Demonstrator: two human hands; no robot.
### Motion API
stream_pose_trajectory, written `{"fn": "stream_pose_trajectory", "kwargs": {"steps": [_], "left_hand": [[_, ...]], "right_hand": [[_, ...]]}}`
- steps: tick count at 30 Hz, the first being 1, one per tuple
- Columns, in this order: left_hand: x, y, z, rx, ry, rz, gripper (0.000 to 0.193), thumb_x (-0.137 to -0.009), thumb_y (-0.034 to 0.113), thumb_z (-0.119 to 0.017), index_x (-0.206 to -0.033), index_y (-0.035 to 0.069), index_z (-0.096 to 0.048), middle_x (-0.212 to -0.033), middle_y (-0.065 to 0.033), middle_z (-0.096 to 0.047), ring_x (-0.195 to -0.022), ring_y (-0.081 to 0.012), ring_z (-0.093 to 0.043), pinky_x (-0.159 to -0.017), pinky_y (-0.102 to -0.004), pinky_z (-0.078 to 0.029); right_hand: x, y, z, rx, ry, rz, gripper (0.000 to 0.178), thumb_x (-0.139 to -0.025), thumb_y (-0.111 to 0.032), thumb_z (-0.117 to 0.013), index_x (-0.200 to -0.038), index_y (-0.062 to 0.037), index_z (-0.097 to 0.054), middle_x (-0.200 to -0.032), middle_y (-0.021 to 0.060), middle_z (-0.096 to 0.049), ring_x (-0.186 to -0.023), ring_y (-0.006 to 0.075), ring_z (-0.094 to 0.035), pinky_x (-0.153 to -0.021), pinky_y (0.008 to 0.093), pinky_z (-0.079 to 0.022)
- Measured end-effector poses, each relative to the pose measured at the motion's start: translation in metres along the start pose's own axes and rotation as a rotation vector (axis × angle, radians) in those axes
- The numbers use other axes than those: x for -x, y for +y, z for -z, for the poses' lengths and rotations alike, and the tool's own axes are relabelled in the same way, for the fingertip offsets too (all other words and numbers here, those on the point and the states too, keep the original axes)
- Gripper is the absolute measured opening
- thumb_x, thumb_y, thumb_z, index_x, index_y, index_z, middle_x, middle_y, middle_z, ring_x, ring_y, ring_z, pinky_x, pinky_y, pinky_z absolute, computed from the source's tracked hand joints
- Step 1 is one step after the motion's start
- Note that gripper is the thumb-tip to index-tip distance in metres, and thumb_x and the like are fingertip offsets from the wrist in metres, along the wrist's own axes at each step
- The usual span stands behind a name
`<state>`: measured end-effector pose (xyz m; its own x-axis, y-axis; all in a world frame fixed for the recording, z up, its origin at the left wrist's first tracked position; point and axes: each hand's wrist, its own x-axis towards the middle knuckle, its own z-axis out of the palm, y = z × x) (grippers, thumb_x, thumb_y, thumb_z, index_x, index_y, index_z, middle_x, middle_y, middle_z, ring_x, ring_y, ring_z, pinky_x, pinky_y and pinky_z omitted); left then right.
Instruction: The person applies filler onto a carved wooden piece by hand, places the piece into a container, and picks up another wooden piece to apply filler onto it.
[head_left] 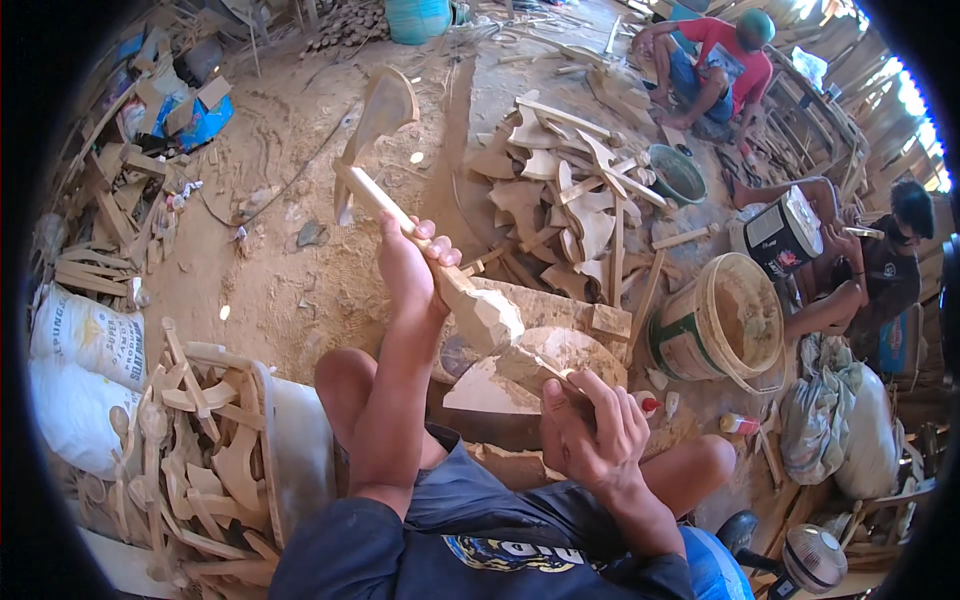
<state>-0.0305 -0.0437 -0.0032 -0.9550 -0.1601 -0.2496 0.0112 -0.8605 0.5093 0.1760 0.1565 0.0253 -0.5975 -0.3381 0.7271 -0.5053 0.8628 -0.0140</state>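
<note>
My left hand (412, 265) is closed round the handle of a carved wooden axe (372, 188), its broad curved wooden head pointing up and away from me. The carved butt of the handle slopes down toward my right hand and carries pale, whitish patches. My right hand (598, 430) pinches a thin brown strip (535, 368) close to that butt; its exact kind is unclear. Below both lie a pale rounded board (490, 392) and a wooden block (560, 308), in front of my bent knees.
Beyond the block lies a heap of cut wooden pieces (525, 205). To the right stand a large dirty bucket (680, 335) and a green basin (677, 178). Two people sit working at the right. A container of wood parts (215, 470) and white sacks (85, 350) are at left.
</note>
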Motion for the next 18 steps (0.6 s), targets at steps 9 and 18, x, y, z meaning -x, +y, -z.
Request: {"fn": "stream_pose_trajectory", "kwargs": {"steps": [9, 18], "left_hand": [[0.001, 0.001, -0.001, -0.053, 0.021, -0.03, 0.039, -0.119, 0.05, -0.033, -0.104, 0.014, -0.042, -0.081, 0.001, -0.044, -0.058, -0.0104, -0.041, -0.051, -0.0309, -0.043], [0.002, 0.01, -0.014, -0.266, 0.141, 0.013, 0.015, -0.108, 0.018, -0.059, -0.101, 0.009, -0.05, -0.082, 0.0005, -0.051, -0.06, -0.0099, -0.048, -0.055, -0.0271, -0.047]], "right_hand": [[0.003, 0.0, -0.008, -0.092, -0.036, -0.047, 0.045, -0.079, -0.002, -0.082, -0.124, -0.0041, -0.076, -0.11, 0.0146, -0.066, -0.074, 0.0243, -0.064, -0.062, 0.0358, -0.051], [-0.001, 0.017, -0.002, -0.273, 0.11, -0.282, 0.035, -0.096, 0.004, -0.067, -0.131, 0.0018, -0.071, -0.122, 0.027, -0.069, -0.099, 0.0343, -0.072, -0.083, 0.0398, -0.061]]}}
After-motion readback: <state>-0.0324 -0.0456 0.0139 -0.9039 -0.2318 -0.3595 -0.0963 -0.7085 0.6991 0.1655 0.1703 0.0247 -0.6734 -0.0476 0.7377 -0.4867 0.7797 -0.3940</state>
